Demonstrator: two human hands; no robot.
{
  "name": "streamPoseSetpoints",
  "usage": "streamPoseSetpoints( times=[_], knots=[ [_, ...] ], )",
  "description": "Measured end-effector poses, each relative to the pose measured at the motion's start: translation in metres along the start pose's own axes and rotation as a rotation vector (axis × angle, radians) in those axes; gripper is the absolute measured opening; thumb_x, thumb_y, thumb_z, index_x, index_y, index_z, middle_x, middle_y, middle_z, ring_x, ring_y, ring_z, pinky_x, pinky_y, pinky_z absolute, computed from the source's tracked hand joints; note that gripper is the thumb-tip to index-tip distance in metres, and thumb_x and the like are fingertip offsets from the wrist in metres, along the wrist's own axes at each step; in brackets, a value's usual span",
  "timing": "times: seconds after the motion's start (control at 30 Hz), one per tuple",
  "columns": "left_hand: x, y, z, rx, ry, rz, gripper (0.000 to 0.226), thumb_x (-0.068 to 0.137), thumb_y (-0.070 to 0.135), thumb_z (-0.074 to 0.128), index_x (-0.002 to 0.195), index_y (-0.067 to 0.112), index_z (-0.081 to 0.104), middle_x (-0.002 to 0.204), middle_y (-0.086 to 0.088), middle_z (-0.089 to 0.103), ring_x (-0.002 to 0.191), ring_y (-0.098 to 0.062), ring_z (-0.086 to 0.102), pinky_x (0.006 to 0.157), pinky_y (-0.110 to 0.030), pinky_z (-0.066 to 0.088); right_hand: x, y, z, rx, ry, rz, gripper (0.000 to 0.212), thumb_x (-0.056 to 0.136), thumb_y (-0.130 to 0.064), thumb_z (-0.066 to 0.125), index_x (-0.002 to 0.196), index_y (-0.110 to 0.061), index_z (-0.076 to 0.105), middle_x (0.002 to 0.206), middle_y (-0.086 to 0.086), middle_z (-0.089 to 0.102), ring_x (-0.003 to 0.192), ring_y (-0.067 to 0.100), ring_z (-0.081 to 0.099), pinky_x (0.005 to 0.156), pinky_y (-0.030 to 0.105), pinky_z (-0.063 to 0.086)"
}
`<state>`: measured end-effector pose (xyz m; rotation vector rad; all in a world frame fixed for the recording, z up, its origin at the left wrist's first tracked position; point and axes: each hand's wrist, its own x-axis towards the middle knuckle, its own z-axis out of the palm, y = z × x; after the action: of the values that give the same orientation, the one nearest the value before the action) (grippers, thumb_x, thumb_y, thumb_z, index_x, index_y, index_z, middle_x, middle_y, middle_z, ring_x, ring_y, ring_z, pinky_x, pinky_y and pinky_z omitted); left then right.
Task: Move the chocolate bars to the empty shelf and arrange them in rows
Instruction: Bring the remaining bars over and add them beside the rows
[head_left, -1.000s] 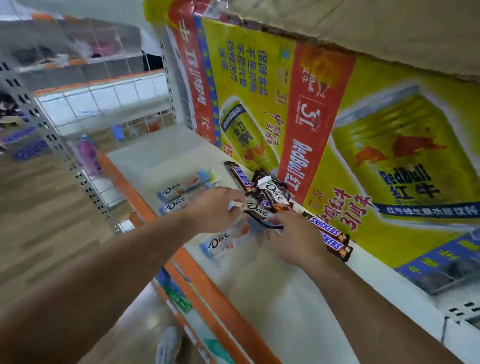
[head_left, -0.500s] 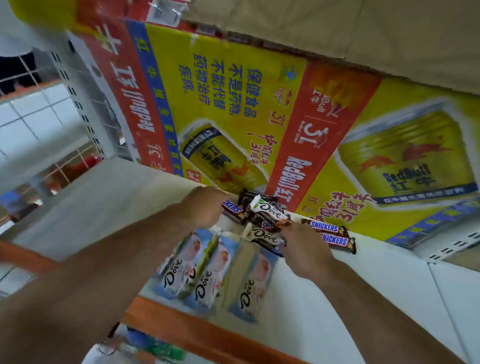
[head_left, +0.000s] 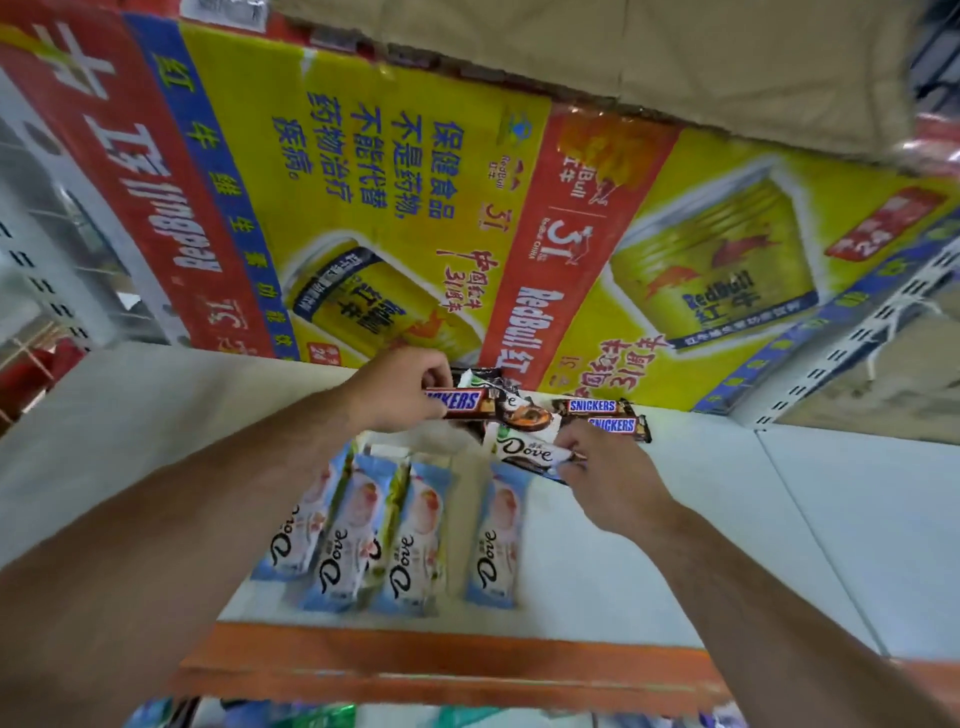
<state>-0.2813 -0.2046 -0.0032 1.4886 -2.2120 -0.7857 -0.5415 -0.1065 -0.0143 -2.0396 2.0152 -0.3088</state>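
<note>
Your left hand (head_left: 400, 389) curled round brown glossy-wrapped Snickers bar (head_left: 460, 402), long axis left-right, at back of white metal shelf (head_left: 779, 519). Right hand (head_left: 610, 483) pinches end of dark-and-white Dove bar (head_left: 527, 451). Row of pale-blue Dove bars (head_left: 415, 535) lies toward you, lengthwise; free space beside it looks nearer right hand.

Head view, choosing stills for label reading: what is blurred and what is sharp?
Head view: front light-blue Dove bars are motion-blurred; Snickers bar in the left hand and dark Dove bar in the right hand read sharply; orange shelf edge also smears.
</note>
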Motion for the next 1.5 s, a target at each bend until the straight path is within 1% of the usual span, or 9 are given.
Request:
streamPoseSetpoints(
  times=[0.1,0.23,0.4,0.57,0.67,0.9,1.13,1.3,1.5],
  knots=[
    [0.001,0.027,0.011,-0.125,-0.038,-0.037,0.019,0.071,0.019,0.079,0.082,0.027,0.066,0.083,0.009,0.066,0.073,-0.006,0.062,0.059,-0.022,0.047,-0.016,0.009,-0.011,0.125,0.042,0.058,0.013,0.087,-0.025,0.065,0.093,-0.033,0.057,0.084,-0.014,0.064,0.084,0.016,0.061,0.069,0.029,0.047],
    [-0.001,0.062,0.027,-0.283,-0.1,-0.079,0.019,0.068,0.016,0.08,0.081,0.023,0.068,0.08,0.004,0.071,0.069,-0.011,0.066,0.058,-0.025,0.049,-0.041,0.025,-0.031,0.218,0.055,0.068,0.02,0.082,-0.021,0.068,0.081,-0.038,0.057,0.077,-0.022,0.06,0.078,0.004,0.059,0.065,0.019,0.043],
    [-0.007,0.119,0.059,-0.3,-0.218,-0.035,0.018,0.067,0.01,0.082,0.078,0.019,0.071,0.069,0.007,0.07,0.065,-0.011,0.064,0.064,-0.027,0.05,-0.088,0.063,-0.053,0.229,0.035,0.038,0.017,0.083,-0.021,0.068,0.083,-0.036,0.06,0.074,-0.02,0.06,0.074,0.0,0.056,0.058,0.01,0.036],
    [-0.02,0.188,0.109,-0.268,-0.316,0.002,0.018,0.071,0.013,0.083,0.083,0.019,0.07,0.079,0.002,0.074,0.076,-0.017,0.071,0.074,-0.035,0.056,-0.147,0.12,-0.072,0.263,0.046,0.031,0.015,0.083,-0.019,0.068,0.086,-0.033,0.063,0.076,-0.02,0.061,0.07,-0.007,0.054,0.058,0.009,0.037],
    [-0.032,0.238,0.148,-0.245,-0.36,0.032,0.018,0.073,0.011,0.082,0.086,0.016,0.07,0.082,-0.003,0.074,0.078,-0.018,0.07,0.076,-0.037,0.055,-0.189,0.162,-0.083,0.245,0.041,0.053,0.014,0.084,-0.02,0.067,0.088,-0.032,0.061,0.077,-0.02,0.059,0.071,-0.001,0.054,0.056,0.007,0.033],
    [-0.05,0.366,0.247,-0.194,-0.465,0.18,0.018,0.074,0.008,0.081,0.085,0.015,0.069,0.08,-0.004,0.073,0.063,-0.007,0.065,0.055,-0.015,0.048,-0.29,0.271,-0.116,0.201,0.112,0.159,0.023,0.083,-0.02,0.066,0.079,-0.037,0.051,0.066,-0.022,0.054,0.062,-0.002,0.048,0.053,0.015,0.033],
    [-0.041,0.463,0.332,-0.165,-0.595,0.304,0.018,0.074,0.008,0.08,0.085,0.016,0.07,0.076,0.0,0.072,0.064,-0.007,0.064,0.062,-0.02,0.049,-0.36,0.361,-0.139,0.248,0.198,0.291,0.016,0.086,-0.021,0.065,0.085,-0.034,0.056,0.068,-0.019,0.057,0.061,-0.005,0.05,0.051,0.014,0.036],
    [-0.011,0.518,0.382,-0.161,-0.633,0.368,0.017,0.073,0.01,0.081,0.085,0.017,0.07,0.079,-0.001,0.073,0.063,-0.005,0.066,0.055,-0.014,0.048,-0.379,0.413,-0.151,0.22,0.226,0.386,0.019,0.086,-0.023,0.065,0.083,-0.036,0.052,0.067,-0.017,0.054,0.062,0.007,0.049,0.057,0.031,0.043],
    [0.051,0.582,0.449,-0.171,-0.693,0.432,0.018,0.074,0.006,0.079,0.089,0.011,0.07,0.082,-0.008,0.072,0.065,-0.01,0.063,0.061,-0.02,0.048,-0.371,0.494,-0.174,0.198,0.255,0.535,0.015,0.082,-0.019,0.063,0.087,-0.033,0.06,0.069,-0.019,0.059,0.062,0.003,0.052,0.054,0.024,0.041]
  ],
)
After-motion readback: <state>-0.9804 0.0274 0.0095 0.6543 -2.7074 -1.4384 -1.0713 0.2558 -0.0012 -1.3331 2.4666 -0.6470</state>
